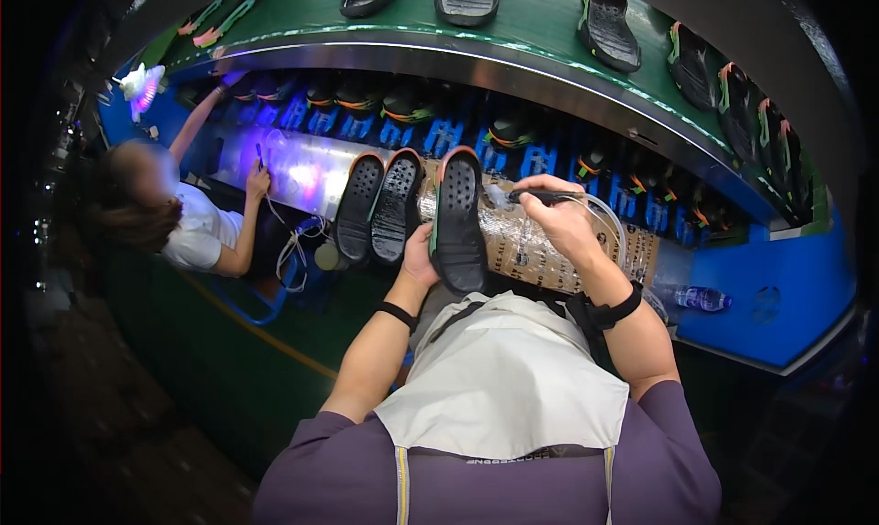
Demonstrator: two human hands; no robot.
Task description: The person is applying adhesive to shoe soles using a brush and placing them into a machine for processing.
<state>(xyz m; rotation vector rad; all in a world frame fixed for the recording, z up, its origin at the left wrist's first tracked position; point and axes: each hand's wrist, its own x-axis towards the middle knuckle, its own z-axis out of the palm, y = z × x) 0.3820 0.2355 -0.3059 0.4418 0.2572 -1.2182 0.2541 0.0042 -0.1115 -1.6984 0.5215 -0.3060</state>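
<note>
My left hand (420,256) grips the edge of a black shoe sole (460,227), which stands toe away from me with holes in its upper part and an orange and green rim. In my right hand (566,227) is a black-handled glue brush (542,196) with a pale tip, fed by a clear hose (615,225). The tip is just right of the sole, apparently apart from it. Two more black soles, a left one (357,216) and a right one (396,212), lie side by side left of my held sole.
Cardboard (526,250) covers the bench before me. Behind it, blue racks (446,137) hold several dark shoes. Above runs a green conveyor (531,10) carrying soles. At left a co-worker (197,216) holds a similar tool under purple light. A plastic bottle (703,298) lies at right.
</note>
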